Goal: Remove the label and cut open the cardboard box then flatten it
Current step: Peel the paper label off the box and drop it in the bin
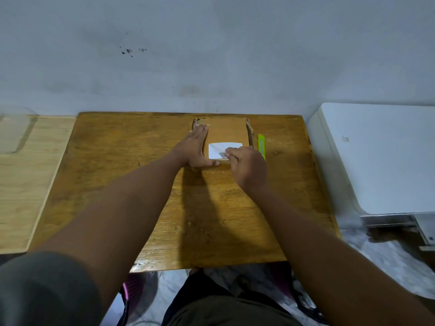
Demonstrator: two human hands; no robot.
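A brown cardboard box (pixel 227 131) lies on the far middle of the wooden table (pixel 122 175), against the wall. A white label (pixel 222 149) is stuck on its top, near the front edge. My left hand (pixel 196 150) rests flat and spread on the box's left side, fingers pointing away from me. My right hand (pixel 247 168) is at the label's right front corner, with finger and thumb pinched on the label's edge. A lime-green utility knife (pixel 261 143) lies on the table just right of the box, partly hidden by my right hand.
A lighter wooden board (pixel 26 175) adjoins the table on the left, with a clear plastic item (pixel 14 130) at its far end. A white appliance (pixel 376 158) stands to the right. The grey wall (pixel 211 55) runs right behind the box.
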